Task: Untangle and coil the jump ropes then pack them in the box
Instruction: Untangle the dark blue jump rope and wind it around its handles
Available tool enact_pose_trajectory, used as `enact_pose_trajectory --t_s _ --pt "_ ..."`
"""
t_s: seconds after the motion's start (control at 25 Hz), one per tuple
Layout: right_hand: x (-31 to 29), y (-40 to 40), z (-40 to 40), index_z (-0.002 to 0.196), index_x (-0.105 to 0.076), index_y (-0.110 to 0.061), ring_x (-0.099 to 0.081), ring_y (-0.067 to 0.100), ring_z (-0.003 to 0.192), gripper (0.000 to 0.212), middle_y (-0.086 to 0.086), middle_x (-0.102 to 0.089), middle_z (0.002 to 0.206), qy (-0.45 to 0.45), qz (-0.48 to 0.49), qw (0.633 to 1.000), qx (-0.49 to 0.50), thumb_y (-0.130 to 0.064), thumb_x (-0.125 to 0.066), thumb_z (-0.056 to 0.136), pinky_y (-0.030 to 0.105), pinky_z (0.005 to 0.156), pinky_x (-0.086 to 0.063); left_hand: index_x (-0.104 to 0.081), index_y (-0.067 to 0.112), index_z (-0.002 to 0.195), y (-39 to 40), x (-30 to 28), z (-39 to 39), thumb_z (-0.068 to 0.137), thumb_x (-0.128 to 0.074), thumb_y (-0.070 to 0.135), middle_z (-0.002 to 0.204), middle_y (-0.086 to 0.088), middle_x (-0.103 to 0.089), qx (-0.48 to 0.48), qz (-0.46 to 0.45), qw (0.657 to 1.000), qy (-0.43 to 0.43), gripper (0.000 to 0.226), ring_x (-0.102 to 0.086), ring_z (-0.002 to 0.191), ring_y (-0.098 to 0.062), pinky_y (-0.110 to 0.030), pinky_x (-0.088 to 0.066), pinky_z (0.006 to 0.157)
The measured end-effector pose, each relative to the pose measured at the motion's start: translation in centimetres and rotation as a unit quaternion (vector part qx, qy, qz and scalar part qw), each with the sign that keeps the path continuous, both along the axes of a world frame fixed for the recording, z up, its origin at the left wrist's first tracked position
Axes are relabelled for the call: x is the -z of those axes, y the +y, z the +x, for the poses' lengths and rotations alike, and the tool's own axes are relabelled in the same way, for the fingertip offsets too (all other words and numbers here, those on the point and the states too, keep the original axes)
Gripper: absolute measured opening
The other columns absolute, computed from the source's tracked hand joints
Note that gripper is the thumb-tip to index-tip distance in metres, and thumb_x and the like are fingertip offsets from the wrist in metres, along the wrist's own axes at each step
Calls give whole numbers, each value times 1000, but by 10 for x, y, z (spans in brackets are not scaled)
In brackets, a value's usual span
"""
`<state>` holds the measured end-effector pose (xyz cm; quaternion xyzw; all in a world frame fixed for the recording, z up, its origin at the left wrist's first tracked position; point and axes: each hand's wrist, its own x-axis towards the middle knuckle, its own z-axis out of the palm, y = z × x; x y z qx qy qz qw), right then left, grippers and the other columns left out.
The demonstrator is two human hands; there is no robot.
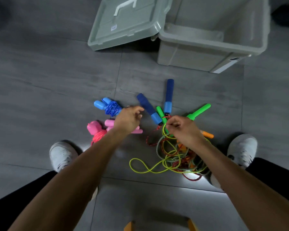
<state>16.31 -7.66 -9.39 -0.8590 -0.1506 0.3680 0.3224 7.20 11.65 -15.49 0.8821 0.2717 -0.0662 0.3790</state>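
Pinching the yellow-green cord (164,130) where it leaves the green handles (198,111), our right hand (183,129) has its fingers curled tight on that strand, at about three o'clock from the left hand. We judge the main risk to lie below it: the tangle (178,157) of yellow-green, red-speckled and grey-green cords, with orange handles (207,134) half buried, sits at five o'clock from the right hand. If we pull up now, loops may cinch into a knot, or the dark blue handles (168,95), touching the green ones at twelve o'clock, may be dragged along.

Our left hand (128,120) hovers with fingers loosely curled; we cannot tell whether it holds anything. It hangs right over the pink coiled rope (98,132) and just beside the light blue coiled rope (111,105) at ten o'clock. A careless sweep there could undo both bundles.

The box (190,52) stands open at twelve o'clock, well apart, its lid (123,24) lying beside it on the floor (48,77). Nothing shows packed in the part of the box we can see.
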Motion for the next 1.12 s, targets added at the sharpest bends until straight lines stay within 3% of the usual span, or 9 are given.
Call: enact_pose_trajectory --t_s 0.12,0.24,0.4,0.48,0.64,0.72,0.84,0.96,1.12 --pt "1 -17 11 88 -67 -19 -63 4 78 5 -6 -69 86 -13 8 1000 0 -15 -66 85 9 72 -45 -44 27 141 -11 26 41 90 -55 18 149 -8 -36 167 136 968 128 53 -35 135 -30 -42 -36 106" --pt "1 -38 18 88 -67 -22 -64 4 79 4 -7 -70 86 -3 6 1000 2 -19 -66 86 17 74 -49 -43 27 140 -21 33 63 89 -55 22 155 -11 -20 271 279 907 164 53 -13 143 -34 -48 -17 115" --pt "-5 -50 21 89 -67 -24 -65 7 81 5 -7 -70 87 -15 -15 1000 17 -22 -63 87 19 74 -48 -49 20 124 -26 -12 53 86 -56 28 128 -8 -56 280 327 888 160 40 -42 129 -30 -48 -19 114" --pt "-17 -46 15 98 -67 -19 -63 7 88 11 -7 -69 95 -30 0 1000 8 -20 -62 88 10 72 -43 -44 21 117 -31 -57 34 85 -57 27 109 -6 -65 290 330 887 139 35 -60 104 -30 -39 -39 91" --pt "-56 -39 -17 130 -53 -16 -55 11 109 52 -1 -57 120 -51 69 993 -75 -17 -71 81 18 96 -38 -43 20 112 -48 -160 -11 84 -59 30 101 -5 -63 270 304 912 60 33 -63 90 -33 -35 -40 65" --pt "-77 -39 -29 121 -58 -21 -58 12 100 45 1 -62 111 -29 101 992 -74 -21 -72 78 34 96 -46 -45 21 103 -55 -201 -34 83 -61 33 89 0 -62 230 242 942 38 28 -61 84 -30 -32 -40 63" --pt "-122 -47 -44 94 -63 -4 -54 11 71 16 15 -63 79 -15 153 987 -52 -11 -68 81 37 68 -44 -50 25 87 -62 -253 -77 70 -78 29 66 4 -63 67 -70 993 61 34 -61 66 -27 -25 -50 59" --pt "-166 -57 -66 93 -61 -5 -57 12 61 13 17 -64 70 -8 191 980 -49 -15 -64 86 28 59 -43 -52 23 102 -78 -286 -116 69 -77 16 69 -3 -72 -73 -291 952 56 42 -63 60 -29 -44 -55 62" --pt "-195 -71 -91 97 -59 -12 -58 6 59 8 -2 -62 67 -11 211 977 -19 -16 -57 91 21 59 -47 -50 12 107 -108 -309 -121 91 -61 6 74 -12 -69 -244 -426 865 -107 20 -62 54 -22 -27 -53 43"
